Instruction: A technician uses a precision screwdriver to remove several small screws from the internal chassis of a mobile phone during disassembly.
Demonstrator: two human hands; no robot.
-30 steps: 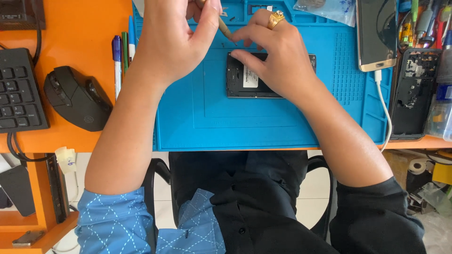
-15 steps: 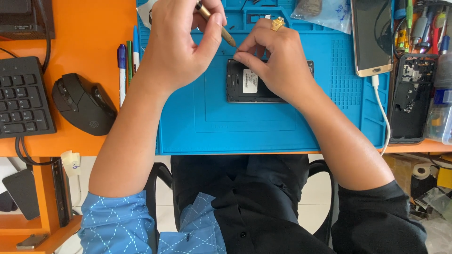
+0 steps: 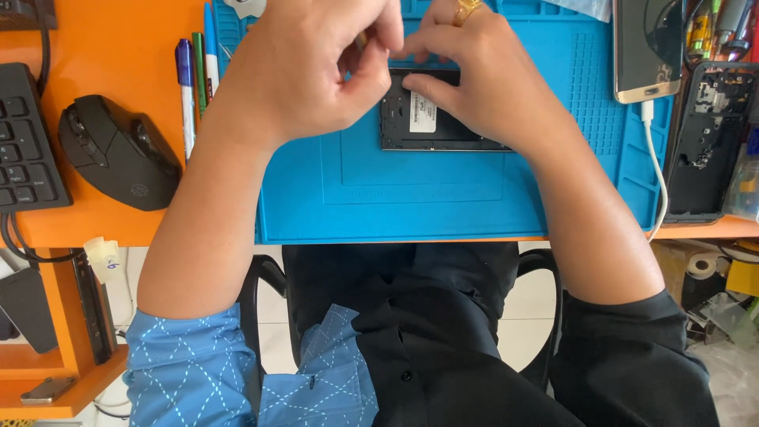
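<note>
Opened phone (image 3: 431,119) lies on blue mat (image 3: 411,198) — right hand (image 3: 482,79) pinching its edge, left hand (image 3: 316,75) pinching a tool.

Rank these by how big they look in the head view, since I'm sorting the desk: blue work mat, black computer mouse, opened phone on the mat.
1. blue work mat, by far the largest.
2. black computer mouse.
3. opened phone, partly hidden under the left hand and right hand, so its rank against the mouse is unsure.

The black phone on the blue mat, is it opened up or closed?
Opened up: the black phone lies with no back cover, its inner frame and a white label exposed.
</note>
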